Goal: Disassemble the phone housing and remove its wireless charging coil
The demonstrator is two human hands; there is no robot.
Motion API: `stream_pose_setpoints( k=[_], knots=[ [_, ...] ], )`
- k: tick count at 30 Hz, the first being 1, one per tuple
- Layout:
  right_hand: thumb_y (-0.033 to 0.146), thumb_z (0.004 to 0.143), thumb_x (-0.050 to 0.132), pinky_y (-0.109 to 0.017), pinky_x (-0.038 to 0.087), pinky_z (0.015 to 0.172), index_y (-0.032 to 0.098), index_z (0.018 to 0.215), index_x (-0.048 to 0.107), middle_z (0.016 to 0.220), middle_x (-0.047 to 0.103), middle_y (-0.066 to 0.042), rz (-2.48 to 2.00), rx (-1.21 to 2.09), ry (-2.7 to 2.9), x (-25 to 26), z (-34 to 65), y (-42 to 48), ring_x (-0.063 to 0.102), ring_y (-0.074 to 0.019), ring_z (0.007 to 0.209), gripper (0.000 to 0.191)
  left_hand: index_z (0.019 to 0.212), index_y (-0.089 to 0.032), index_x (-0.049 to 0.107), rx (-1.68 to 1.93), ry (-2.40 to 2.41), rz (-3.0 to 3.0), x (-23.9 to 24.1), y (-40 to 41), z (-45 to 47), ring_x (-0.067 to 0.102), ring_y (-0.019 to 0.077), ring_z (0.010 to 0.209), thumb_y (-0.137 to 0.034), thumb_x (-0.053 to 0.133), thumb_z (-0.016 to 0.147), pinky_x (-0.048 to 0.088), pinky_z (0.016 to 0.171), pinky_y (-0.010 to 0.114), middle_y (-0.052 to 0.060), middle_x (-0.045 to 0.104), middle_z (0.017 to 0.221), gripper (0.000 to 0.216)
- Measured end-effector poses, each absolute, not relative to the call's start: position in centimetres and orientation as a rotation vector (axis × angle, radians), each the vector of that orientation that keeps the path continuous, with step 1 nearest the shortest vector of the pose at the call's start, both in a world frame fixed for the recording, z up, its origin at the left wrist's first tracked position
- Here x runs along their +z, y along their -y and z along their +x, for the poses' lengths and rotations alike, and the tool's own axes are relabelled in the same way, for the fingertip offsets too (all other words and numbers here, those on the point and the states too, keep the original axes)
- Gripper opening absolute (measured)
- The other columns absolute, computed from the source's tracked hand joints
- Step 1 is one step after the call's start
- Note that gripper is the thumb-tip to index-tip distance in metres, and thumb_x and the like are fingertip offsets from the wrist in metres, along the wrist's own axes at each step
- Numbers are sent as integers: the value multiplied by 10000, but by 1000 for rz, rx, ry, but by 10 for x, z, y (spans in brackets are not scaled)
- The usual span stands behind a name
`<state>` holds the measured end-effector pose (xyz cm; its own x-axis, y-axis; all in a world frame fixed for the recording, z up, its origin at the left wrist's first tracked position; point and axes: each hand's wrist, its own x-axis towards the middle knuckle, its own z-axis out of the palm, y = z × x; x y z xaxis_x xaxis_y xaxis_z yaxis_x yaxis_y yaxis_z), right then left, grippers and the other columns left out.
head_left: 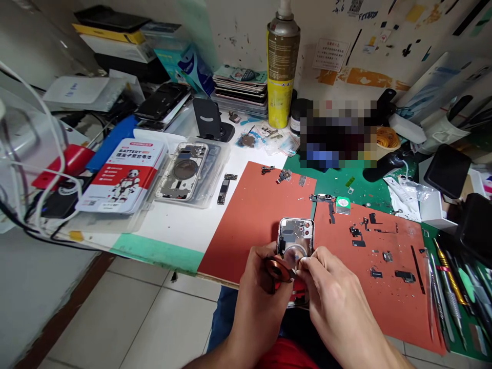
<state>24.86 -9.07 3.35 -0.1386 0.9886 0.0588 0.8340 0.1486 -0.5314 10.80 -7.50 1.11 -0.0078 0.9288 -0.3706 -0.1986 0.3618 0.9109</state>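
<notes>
A phone back housing [286, 225] with a silver rim and two camera openings lies at the front edge of the orange mat. Over its lower half, my left hand [259, 292] is closed around a copper-coloured charging coil [277, 269], which is tilted up off the housing. My right hand [334, 282] is closed in a pinch beside the coil, above the housing's right side; what its fingertips hold is hidden. A pale round ring [295, 253] shows on the housing between my hands. Red shows under my fingers near the housing's bottom end.
Small phone parts [357, 233] are scattered over the orange mat [238, 225]. Tweezers and screwdrivers [449, 292] lie at the right. Leftward are a logic board [226, 189], another phone housing [182, 171] and a battery box [123, 177]. A yellow spray can [282, 77] stands behind.
</notes>
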Motion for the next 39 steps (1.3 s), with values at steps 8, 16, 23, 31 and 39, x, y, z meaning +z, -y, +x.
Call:
stream_pose_setpoints(
  k=[8,16,23,31,39],
  knots=[
    [17,915,410,-266,443,545,224,937,572,856,572,-31,-1735,636,1973,32,256,97,571,-155,639,264,1073,-212,614,1057,-1296,853,10,76,108,683,140,734,-167,825,788,559,667,219,-18,720,833,357],
    [94,1002,448,-275,489,561,232,966,616,864,584,-32,-1762,635,1894,29,256,102,605,-169,673,220,1075,-216,590,1039,-1285,834,7,78,107,676,129,753,-184,826,793,560,688,218,-23,718,858,369],
    [94,1008,446,-274,506,573,233,976,614,882,587,-33,-1758,630,1879,27,255,103,632,-169,703,220,1090,-225,599,1015,-1269,866,7,77,106,664,142,735,-224,827,817,548,662,230,-19,700,839,356],
    [69,999,438,-278,529,580,218,1035,622,910,597,-46,-1743,564,1870,26,252,107,650,-172,727,240,1093,-235,602,1000,-1315,882,7,78,107,640,146,707,-251,840,815,543,642,236,-29,678,815,366],
    [35,978,441,-294,547,592,197,1126,630,936,629,-66,-1734,507,1919,22,251,112,650,-185,740,289,1078,-248,595,1013,-1242,810,11,76,109,677,130,679,-224,835,837,551,638,221,-38,702,816,341]
  ],
)
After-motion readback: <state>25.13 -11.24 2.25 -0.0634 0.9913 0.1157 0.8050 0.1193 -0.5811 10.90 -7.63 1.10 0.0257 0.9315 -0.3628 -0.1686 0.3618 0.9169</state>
